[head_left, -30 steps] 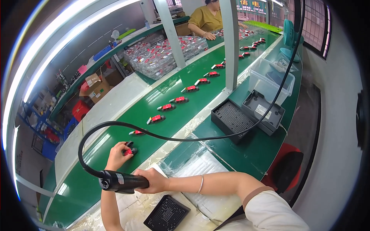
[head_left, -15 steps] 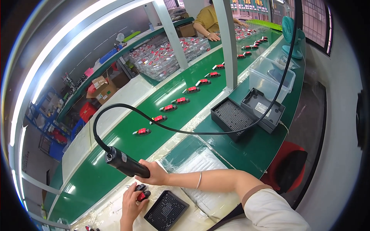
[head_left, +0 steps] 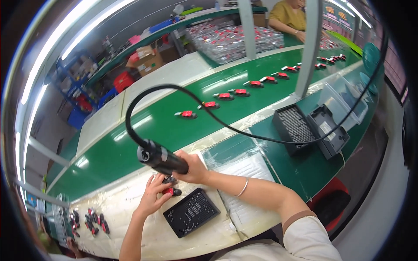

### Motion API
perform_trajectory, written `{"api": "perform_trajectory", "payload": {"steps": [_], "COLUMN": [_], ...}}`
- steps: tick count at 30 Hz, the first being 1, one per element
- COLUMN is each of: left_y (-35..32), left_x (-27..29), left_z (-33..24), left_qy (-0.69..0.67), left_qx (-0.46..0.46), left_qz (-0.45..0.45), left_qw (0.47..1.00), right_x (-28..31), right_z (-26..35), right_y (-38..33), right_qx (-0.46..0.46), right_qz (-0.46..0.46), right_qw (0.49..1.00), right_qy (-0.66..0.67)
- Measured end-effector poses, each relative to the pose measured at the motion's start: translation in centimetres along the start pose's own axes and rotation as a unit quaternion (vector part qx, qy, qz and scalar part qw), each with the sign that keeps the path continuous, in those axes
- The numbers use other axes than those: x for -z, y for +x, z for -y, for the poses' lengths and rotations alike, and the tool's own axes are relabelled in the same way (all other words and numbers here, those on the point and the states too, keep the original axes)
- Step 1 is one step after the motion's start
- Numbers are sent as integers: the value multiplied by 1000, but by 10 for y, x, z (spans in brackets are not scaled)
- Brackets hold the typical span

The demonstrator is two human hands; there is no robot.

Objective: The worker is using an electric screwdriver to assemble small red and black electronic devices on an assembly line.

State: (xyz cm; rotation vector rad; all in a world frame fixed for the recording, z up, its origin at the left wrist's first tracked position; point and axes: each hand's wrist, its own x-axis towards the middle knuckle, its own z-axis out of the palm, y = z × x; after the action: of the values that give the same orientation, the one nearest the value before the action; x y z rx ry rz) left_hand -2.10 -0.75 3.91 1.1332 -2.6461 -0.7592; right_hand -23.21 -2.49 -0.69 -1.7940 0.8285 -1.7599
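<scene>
Gripping a black cylindrical power screwdriver, the right hand works while the left hand pinches a small red-and-black part.

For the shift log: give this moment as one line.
right hand: grips black corded driver | left hand: steadies small red-black part | black tray: beside part

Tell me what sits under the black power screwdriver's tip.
A small red and black part on the worktable, steadied by the left hand. The right hand grips the screwdriver and hides the tip and its contact point.
</scene>
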Motion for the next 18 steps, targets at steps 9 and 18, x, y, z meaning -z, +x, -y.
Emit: {"api": "perform_trajectory", "payload": {"steps": [9, 18], "left_y": [-21, -14], "left_x": [-3, -4], "left_z": [-1, -3], "left_qy": [33, -21], "left_qx": [-4, 29], "left_qz": [11, -15], "left_qw": [999, 999], "right_x": [-8, -9], "right_z": [3, -2], "right_y": [2, 2], "right_qx": [9, 0], "right_qz": [-19, -34], "right_qw": [1000, 999], "right_qy": [2, 16]}}
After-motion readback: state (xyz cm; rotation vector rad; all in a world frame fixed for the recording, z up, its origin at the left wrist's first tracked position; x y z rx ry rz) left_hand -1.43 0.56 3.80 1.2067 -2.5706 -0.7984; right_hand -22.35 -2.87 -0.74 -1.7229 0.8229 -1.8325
